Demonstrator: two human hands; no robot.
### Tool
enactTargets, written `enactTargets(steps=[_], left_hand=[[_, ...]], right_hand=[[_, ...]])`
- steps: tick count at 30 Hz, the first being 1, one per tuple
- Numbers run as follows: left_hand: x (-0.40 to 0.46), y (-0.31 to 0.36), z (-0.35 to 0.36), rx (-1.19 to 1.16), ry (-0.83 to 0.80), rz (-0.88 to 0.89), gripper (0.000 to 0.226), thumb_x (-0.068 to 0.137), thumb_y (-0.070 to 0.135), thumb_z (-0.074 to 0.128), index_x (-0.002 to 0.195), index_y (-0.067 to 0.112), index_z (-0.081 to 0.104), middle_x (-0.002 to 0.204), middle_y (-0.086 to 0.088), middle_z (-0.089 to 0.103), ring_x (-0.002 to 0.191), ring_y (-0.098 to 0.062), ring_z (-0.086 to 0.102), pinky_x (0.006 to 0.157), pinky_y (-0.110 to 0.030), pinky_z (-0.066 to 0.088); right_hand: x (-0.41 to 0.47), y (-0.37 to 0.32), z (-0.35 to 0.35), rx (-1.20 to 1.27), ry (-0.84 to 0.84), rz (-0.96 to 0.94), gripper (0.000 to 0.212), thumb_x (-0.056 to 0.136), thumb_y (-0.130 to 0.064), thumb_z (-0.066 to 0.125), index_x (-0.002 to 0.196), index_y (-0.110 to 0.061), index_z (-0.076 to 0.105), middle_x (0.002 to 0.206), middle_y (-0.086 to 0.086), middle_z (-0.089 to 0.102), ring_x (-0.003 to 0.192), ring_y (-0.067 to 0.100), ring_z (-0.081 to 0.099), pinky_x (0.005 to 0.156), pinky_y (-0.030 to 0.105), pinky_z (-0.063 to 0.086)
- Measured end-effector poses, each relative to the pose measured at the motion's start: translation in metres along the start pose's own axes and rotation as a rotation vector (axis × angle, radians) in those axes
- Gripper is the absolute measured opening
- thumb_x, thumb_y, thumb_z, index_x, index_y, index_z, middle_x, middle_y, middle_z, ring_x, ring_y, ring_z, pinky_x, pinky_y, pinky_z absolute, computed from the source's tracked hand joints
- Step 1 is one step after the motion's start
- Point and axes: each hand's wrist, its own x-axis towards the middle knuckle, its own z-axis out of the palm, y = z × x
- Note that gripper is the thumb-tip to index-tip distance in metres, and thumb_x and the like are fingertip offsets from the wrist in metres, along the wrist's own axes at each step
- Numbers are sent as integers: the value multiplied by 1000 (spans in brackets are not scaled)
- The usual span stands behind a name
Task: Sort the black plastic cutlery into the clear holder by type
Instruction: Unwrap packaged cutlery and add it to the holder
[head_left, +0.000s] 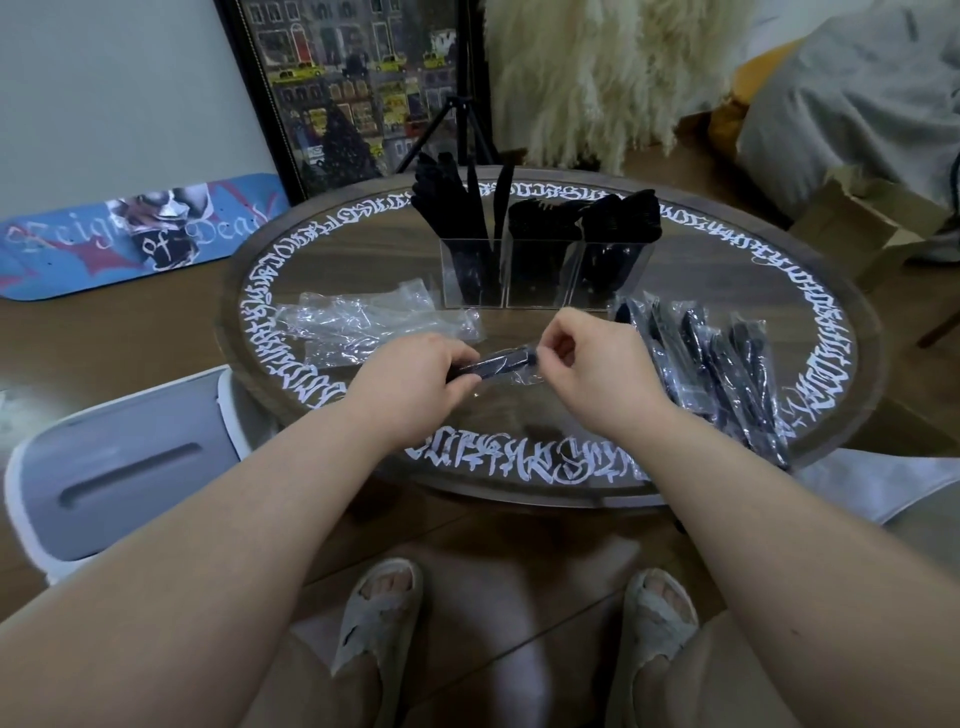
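Black plastic, thin and glossy inside a clear film sleeve: the wrapped cutlery packet (493, 361) is held just above the near middle of the round worktop (852, 374), between both hands. The left hand (415, 376) has its fingers curled round the packet's left end, while the right hand (597, 364) pinches the film at the right end, seemingly to tear or peel it open. Judging by the look, the packet is very light and the pieces stiff but easily snapped if bent; the film is slippery and crinkly, so a firm pinch on the loose wrap with the other hand clamped over the handles seems the sound hold.

Far of the hands stands the clear holder (540, 275), three compartments side by side: knives upright in the left one, more black pieces in the middle and right ones, their types hard to tell apart from here. More wrapped packets (711, 358) lie in a heap to the right, just beside the holder's near right corner. Empty wrappers (363, 322) are piled on the left.
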Motion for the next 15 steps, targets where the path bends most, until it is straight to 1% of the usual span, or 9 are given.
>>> enactTargets(steps=[3, 5, 6, 8, 9, 11, 12, 13, 15], left_hand=[[-1, -6, -2, -17, -2, -25, 30, 96, 35, 53, 123, 25, 62, 111, 4, 67, 96, -17, 60, 84, -33, 50], [-2, -8, -4, -48, 13, -25, 30, 96, 33, 52, 123, 24, 62, 111, 3, 67, 98, -18, 61, 85, -34, 50], [-2, -8, -5, -58, 18, -20, 30, 96, 32, 53, 124, 24, 62, 112, 3, 67, 99, -18, 60, 85, -32, 49], [-2, -9, -4, -59, 18, -2, 32, 96, 33, 53, 126, 24, 60, 114, 3, 66, 101, -16, 59, 83, -26, 44], [-2, -9, -3, -62, 15, 4, 33, 95, 33, 54, 127, 24, 60, 116, 3, 65, 102, -15, 58, 84, -25, 42], [-1, -10, -3, -79, 15, -3, 34, 95, 33, 55, 127, 23, 60, 118, 3, 65, 103, -14, 58, 85, -24, 41], [-1, -10, -3, -87, 19, -12, 34, 95, 33, 55, 127, 22, 60, 118, 2, 65, 104, -14, 58, 86, -23, 41], [-1, -10, -4, -92, 26, -19, 34, 95, 32, 56, 127, 22, 60, 118, 2, 65, 105, -15, 58, 87, -24, 41], [-2, -10, -5, -97, 36, -26, 34, 94, 30, 57, 127, 20, 61, 118, 1, 65, 106, -15, 59, 90, -26, 43]], right_hand=[[5, 0, 0, 170, 75, 171, 10, 89, -16, 57, 80, -21, 54, 74, -7, 61, 71, 8, 56, 60, 17, 40], [8, 3, 0, 256, 101, 261, 9, 87, -12, 55, 84, -20, 53, 79, -4, 61, 74, 10, 56, 60, 18, 38], [8, 3, 1, 255, 86, 282, 10, 87, -10, 53, 87, -20, 53, 82, -4, 60, 76, 12, 55, 61, 20, 38], [9, 4, 4, 153, 21, 272, 14, 88, -6, 52, 90, -20, 53, 92, -3, 56, 80, 14, 54, 62, 23, 38], [9, 3, 5, 98, 1, 255, 16, 89, -5, 51, 88, -21, 54, 98, -2, 53, 81, 15, 53, 62, 23, 37], [8, 2, 5, 50, 18, 253, 20, 91, -4, 48, 87, -20, 58, 104, -2, 46, 85, 16, 51, 62, 19, 35], [9, 2, 4, 47, 56, 270, 21, 92, -4, 47, 88, -20, 61, 106, -3, 43, 89, 16, 50, 66, 19, 35], [9, 2, 2, 42, 116, 281, 21, 92, -6, 48, 90, -21, 63, 106, -3, 41, 94, 16, 49, 73, 19, 36], [10, 5, -2, 9, 211, 251, 16, 92, -13, 54, 93, -21, 68, 103, -5, 39, 105, 18, 47, 82, 23, 35]])
